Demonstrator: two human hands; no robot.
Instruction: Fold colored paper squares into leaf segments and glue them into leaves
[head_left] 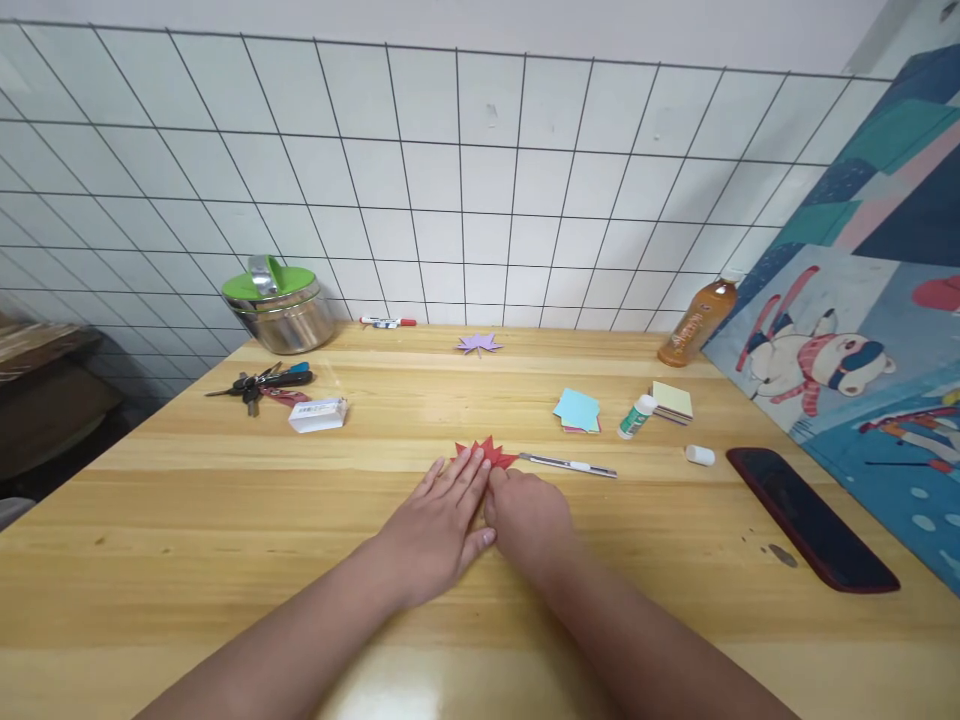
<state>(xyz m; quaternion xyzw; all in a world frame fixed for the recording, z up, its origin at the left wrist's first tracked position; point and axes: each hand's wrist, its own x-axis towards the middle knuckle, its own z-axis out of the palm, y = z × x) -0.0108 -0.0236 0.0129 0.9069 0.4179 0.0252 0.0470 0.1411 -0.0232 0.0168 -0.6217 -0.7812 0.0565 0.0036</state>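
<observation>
A red paper maple leaf (pixel 487 451) lies on the wooden table, its points showing beyond my fingers. My left hand (pixel 439 525) rests flat over the leaf's left part, fingers stretched out and thumb apart. Against the leaf's lower right sits my right hand (pixel 531 515), its fingers curled closed; what they hold, if anything, is hidden. A slim utility knife (pixel 574 465) lies just right of the leaf, touched by neither hand. Farther back is a purple paper maple leaf (pixel 479 344).
Right of my hands are blue paper squares (pixel 577 409), a glue stick (pixel 636 417), its white cap (pixel 700 456), yellow paper (pixel 673 401), a phone (pixel 810 518) and a bottle (pixel 697 322). Leftward are a small box (pixel 318 415), keys (pixel 259 383), a steel pot (pixel 289 318) and a marker (pixel 388 322).
</observation>
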